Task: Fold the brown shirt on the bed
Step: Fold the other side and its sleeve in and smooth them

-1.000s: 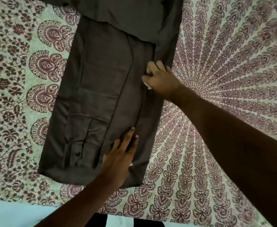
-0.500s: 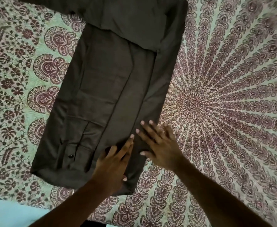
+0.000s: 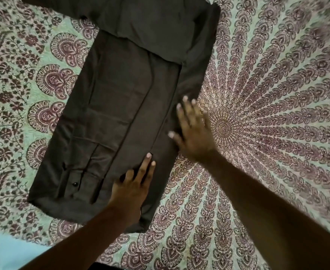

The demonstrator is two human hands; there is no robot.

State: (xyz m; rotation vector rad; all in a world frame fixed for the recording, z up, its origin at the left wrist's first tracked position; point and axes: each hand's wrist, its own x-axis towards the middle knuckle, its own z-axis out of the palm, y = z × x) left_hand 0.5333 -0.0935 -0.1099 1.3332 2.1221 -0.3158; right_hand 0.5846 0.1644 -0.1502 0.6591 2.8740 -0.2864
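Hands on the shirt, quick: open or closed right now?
Left hand: open, pressing flat on the shirt.
Right hand: open, fingers spread over the shirt's edge.

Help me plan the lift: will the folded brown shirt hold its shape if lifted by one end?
Probably not: the brown shirt lies in thin, soft layers, so it would likely droop and unfold. Left hand and right hand lie flat on it, hinting the folds shift easily. Pushed, it may bunch.

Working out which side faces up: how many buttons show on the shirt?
1: a dark button near the lower-left corner of the shirt, left of the left hand. Others may be hidden in the folds.
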